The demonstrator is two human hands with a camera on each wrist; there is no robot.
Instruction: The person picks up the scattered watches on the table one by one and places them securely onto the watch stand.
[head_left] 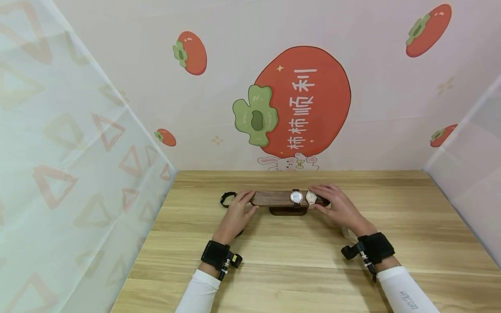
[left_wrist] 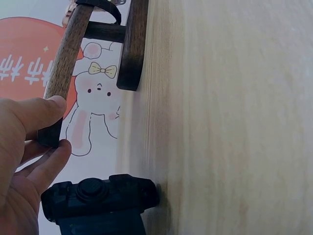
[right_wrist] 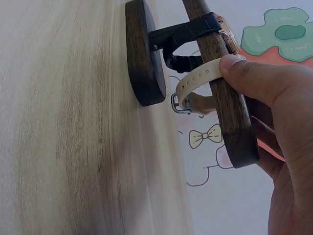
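A dark wooden watch stand (head_left: 270, 198) stands near the back of the table, its bar raised on a rounded base (head_left: 288, 211). My left hand (head_left: 235, 219) pinches the bar's left end between thumb and fingers; the left wrist view shows the bar (left_wrist: 68, 56) between them. Around the bar's right half sit a dark-strapped watch (head_left: 296, 197) and a white-strapped watch (head_left: 311, 198). My right hand (head_left: 339, 209) holds the white watch at the bar's right end, thumb on its strap (right_wrist: 201, 74). The white strap's buckle (right_wrist: 181, 104) hangs below the bar.
A black looped strap (head_left: 227, 199) lies left of the stand, partly behind my left hand. Another dark item (head_left: 239, 233) shows beside the left wrist, mostly hidden. A pale strap (head_left: 348, 234) lies partly under the right wrist. A printed wall (head_left: 375, 143) rises behind the table.
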